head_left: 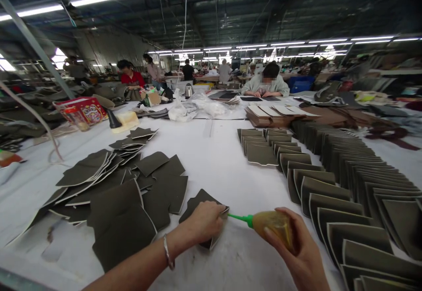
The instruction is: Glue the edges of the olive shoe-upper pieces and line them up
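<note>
My left hand (205,222), fingers curled, presses down on a dark grey cut piece (198,202) lying on the white table (217,159). A metal bangle sits on that wrist. My right hand (298,249) is wrapped round a yellow squeeze bottle (273,226) with a green nozzle (239,217). The nozzle tip points at the edge of the piece, right by my left fingers.
A loose heap of grey cut pieces (115,185) lies to the left. Overlapping rows of the same pieces (346,185) fill the right side. A person in a pale top (265,86) sits across the table; other people work further back. A red box (82,110) stands at far left.
</note>
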Demonstrator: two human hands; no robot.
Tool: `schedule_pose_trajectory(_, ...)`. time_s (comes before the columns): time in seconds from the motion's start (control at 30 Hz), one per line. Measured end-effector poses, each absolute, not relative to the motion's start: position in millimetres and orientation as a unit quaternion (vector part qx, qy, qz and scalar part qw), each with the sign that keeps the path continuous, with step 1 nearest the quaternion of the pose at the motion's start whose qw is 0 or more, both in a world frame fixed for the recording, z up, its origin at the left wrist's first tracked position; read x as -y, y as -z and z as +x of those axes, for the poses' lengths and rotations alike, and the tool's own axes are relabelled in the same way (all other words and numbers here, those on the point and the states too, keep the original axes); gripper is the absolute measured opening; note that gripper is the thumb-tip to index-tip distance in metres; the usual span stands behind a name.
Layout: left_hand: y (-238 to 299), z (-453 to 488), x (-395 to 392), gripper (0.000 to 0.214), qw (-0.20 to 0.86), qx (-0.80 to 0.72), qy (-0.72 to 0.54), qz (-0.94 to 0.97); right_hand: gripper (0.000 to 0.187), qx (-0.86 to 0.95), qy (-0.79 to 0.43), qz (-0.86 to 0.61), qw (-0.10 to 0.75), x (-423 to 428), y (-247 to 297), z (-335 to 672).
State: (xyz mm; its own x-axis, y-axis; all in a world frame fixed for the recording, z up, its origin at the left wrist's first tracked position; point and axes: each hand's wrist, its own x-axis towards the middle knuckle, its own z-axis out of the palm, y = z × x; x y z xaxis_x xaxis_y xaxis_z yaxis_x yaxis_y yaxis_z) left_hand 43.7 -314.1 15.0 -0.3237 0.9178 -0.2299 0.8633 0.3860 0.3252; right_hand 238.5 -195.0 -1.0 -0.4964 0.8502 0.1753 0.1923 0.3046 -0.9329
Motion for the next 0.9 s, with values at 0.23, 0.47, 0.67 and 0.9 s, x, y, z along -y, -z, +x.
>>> schedule_pose_trajectory(0.23,-12.2,40.5,317.6,0.039,0.194,-0.802,-0.106,0.555,0.055,0.806,-0.356,-0.335,0.334,199.7,-1.4,226.5)
schedule_pose_trajectory(0.47,-13.3,42.5,317.8,0.036,0.194,-0.806,-0.106,0.549,0.051,0.826,-0.328,-0.34,0.307,204.7,-2.0,227.2)
schedule_pose_trajectory(0.67,-11.2,45.2,318.1,0.033,0.186,-0.812,-0.09,0.545,0.052,0.812,-0.342,-0.354,0.313,199.2,-6.8,225.0)
schedule_pose_trajectory(0.9,-6.8,49.1,320.8,0.036,0.171,-0.82,-0.084,0.539,0.053,0.787,-0.413,-0.361,0.283,186.1,4.9,229.6)
